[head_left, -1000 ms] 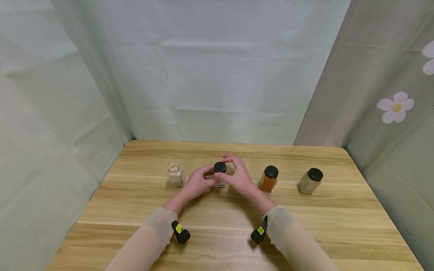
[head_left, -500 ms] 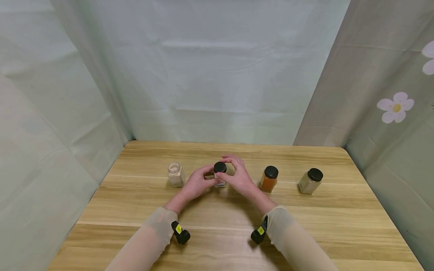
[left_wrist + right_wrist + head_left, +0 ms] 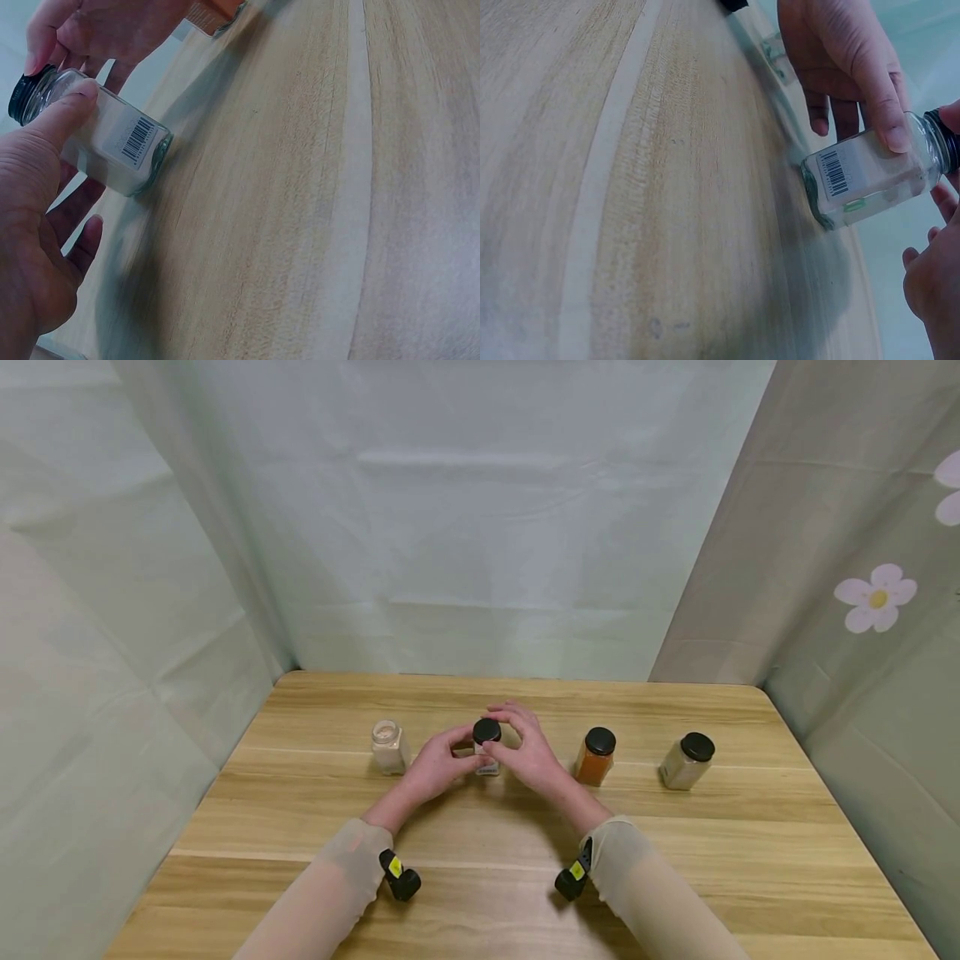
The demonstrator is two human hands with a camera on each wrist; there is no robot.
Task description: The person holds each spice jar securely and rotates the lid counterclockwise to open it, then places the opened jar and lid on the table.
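A square glass jar (image 3: 487, 769) of pale contents stands between my hands, a barcode label (image 3: 137, 140) on its side. My left hand (image 3: 437, 767) grips the jar's body, its thumb pressed along the glass in both wrist views. With thumb and fingers my right hand (image 3: 531, 752) pinches the round black lid (image 3: 487, 730), which sits on the jar's neck. Left of the hands stands a lidless jar (image 3: 389, 752) of pale powder. To the right are an orange-filled jar (image 3: 595, 764) and a jar of pale contents (image 3: 682, 770), both black-lidded.
The jars stand in a row toward the back of a wooden table (image 3: 480, 902). Pale curtains (image 3: 480, 527) hang behind the table and at both sides. The left wrist camera (image 3: 401, 878) and right wrist camera (image 3: 573, 877) hang inward over the tabletop.
My right thumb has slid slightly right along the lid's near edge, while the fingers at its far side have moved slightly left. The left hand and the other jars have stayed put.
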